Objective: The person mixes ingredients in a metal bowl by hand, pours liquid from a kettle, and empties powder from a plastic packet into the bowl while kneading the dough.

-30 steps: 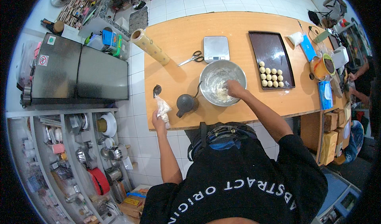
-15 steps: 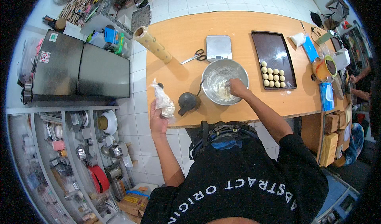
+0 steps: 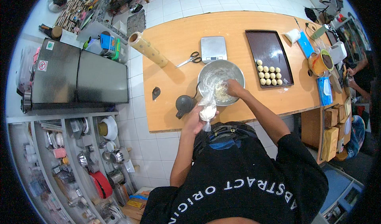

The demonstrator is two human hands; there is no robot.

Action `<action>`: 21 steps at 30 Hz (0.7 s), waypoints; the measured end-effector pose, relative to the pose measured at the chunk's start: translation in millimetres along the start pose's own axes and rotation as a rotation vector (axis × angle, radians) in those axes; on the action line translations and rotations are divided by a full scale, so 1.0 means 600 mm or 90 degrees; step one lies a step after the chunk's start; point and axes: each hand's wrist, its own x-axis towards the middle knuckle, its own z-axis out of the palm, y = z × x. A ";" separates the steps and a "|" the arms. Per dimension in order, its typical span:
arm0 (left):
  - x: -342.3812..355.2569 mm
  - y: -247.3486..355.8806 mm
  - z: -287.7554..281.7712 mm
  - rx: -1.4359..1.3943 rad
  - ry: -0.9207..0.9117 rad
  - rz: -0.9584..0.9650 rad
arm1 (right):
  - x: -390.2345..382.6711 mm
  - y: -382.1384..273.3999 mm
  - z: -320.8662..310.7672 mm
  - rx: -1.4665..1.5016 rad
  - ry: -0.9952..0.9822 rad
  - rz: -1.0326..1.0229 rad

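– Just at the near side of the bowl point(image 3: 208, 74), holding what with the left hand point(image 3: 193, 120)?

– Cradling a clear bag point(image 3: 208, 112) of something white, with fingers wrapped around from beneath. Overlapping the rim in this view; can't tell whether touching.

– And with the right hand point(image 3: 235, 88)?

– Dipped into the bowl, down at the pale mix point(image 3: 220, 92). Can't tell whether spread, pressed together or pinching; too hidden at the fingertips.

– Close by the left hand?

– Next to a dark jug point(image 3: 184, 103), on the tabletop point(image 3: 190, 27), just left of the bowl. Farther left, near the edge, a small dark scoop point(image 3: 156, 93).

– Beyond the bowl?

– Just behind, a scale point(image 3: 213, 47); to the left of that, scissors point(image 3: 191, 59), then a big roll point(image 3: 149, 50).

– To the right?

– Dark tray point(image 3: 262, 41), with pale balls point(image 3: 268, 75) gathered in rows at the near end. Past that, a white pouch point(image 3: 293, 36) beside a blue book point(image 3: 305, 46).

– Farthest out?

– At far left, a dark fridge point(image 3: 103, 79); at far right, a co-worker's arm point(image 3: 362, 70).
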 end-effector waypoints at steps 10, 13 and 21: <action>0.029 -0.004 -0.001 0.083 0.038 -0.089 | -0.017 -0.038 -0.018 0.044 -0.028 -0.096; 0.033 0.002 0.006 0.141 0.047 -0.076 | -0.015 -0.028 -0.017 0.058 -0.042 -0.125; 0.045 0.010 0.024 0.518 0.137 0.036 | -0.024 -0.033 -0.025 0.073 -0.045 -0.123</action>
